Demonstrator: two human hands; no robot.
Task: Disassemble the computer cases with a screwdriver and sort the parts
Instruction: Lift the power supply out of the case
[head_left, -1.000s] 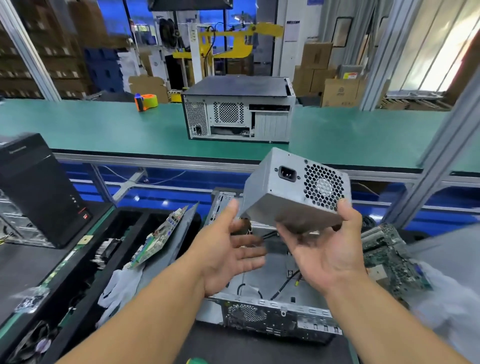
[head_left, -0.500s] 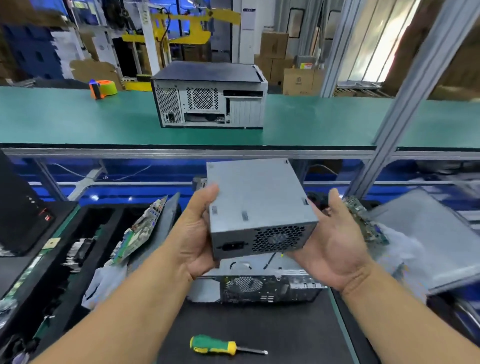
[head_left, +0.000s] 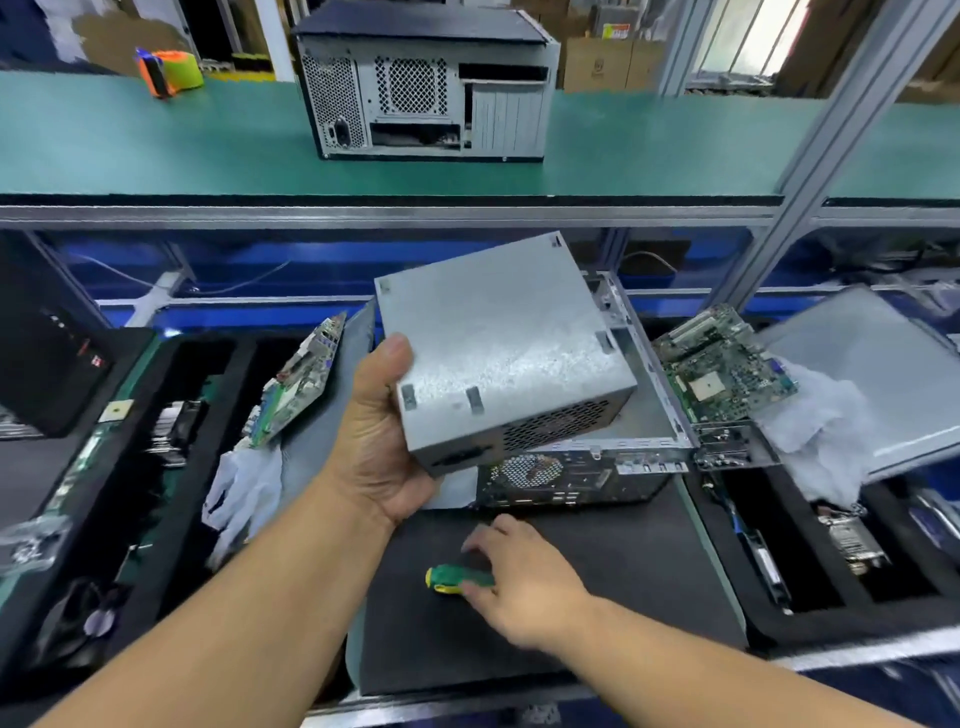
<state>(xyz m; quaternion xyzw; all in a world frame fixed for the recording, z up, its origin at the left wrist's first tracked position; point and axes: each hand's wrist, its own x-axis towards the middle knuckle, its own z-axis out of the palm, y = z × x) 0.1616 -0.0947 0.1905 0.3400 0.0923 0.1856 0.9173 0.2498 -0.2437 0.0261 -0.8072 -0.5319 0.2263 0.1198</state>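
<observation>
The right hand (head_left: 524, 582) is blurring over the screwdriver (head_left: 457, 579), covering its shaft, so whether the grip is closing cannot be told. The power supply (head_left: 501, 353) is hiding much of the open case (head_left: 587, 467) beneath it. The black tower (head_left: 47, 358) is being cut off by the left edge, and the grey panel (head_left: 883, 374), possibly a side cover, by the right.
</observation>
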